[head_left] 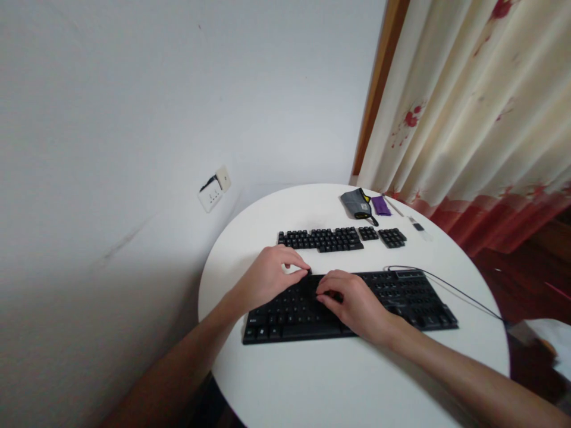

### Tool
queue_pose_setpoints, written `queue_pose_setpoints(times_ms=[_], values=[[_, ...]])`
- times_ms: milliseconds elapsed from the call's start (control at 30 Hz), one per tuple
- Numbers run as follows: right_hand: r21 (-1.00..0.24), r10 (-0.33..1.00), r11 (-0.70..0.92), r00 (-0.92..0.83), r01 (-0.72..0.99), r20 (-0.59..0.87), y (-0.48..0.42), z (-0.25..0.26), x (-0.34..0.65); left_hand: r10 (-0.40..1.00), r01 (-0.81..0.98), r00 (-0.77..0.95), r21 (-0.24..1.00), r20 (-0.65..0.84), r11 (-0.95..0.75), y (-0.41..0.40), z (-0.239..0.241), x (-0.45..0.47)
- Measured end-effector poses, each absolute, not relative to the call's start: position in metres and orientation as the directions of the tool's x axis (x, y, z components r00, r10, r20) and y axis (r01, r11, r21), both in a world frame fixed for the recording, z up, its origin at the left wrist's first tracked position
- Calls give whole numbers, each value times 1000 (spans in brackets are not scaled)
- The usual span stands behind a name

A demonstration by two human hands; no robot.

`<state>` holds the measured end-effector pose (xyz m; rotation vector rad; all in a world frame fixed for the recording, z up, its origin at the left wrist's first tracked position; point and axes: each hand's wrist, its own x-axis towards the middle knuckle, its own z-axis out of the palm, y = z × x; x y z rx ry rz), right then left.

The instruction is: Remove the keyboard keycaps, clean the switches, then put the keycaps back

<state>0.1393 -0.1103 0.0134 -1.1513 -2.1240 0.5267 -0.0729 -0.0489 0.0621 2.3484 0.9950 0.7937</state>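
Note:
A black keyboard (307, 330) lies on the round white table, with a few keycaps along its lower left edge and many positions bare. Over its upper edge my left hand (270, 270) pinches a small black keycap (309, 271) between thumb and fingertips. My right hand (352, 297) rests at the middle of the keyboard, its thumb and fingers drawn together; whatever they grip, if anything, is too small to make out. Behind the keyboard, loose black keycaps (330, 239) sit in keyboard order, with a smaller group (368, 233) and a number-pad group (392, 238) to their right.
A grey pouch-like item (357, 204), a purple packet (380, 205), a thin stick (395, 205) and a small clear-and-black item (418, 226) lie at the back of the table (294, 386). The keyboard's cable (464, 292) runs off the right edge. A wall with sockets (210, 196) borders the left; a curtain (482, 119) hangs behind.

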Motion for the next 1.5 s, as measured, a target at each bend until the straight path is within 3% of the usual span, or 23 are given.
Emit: queue_pose_setpoints(times_ms=[433,767,1133,1500], values=[[-680,855,503,-420,533,304,-126,-5,125,749,535,626,579,217,-615,-99,12,-93],[-672,845,516,-446,531,297,-129,-9,122,744,537,634,571,213,-621,-102,8,-91],[-434,764,641,-576,633,289,-130,-5,122,678,562,693,405,246,-721,-107,7,-92],[-350,770,636,-591,688,240,-137,10,123,697,624,700,343,152,-702,-113,13,-98]])
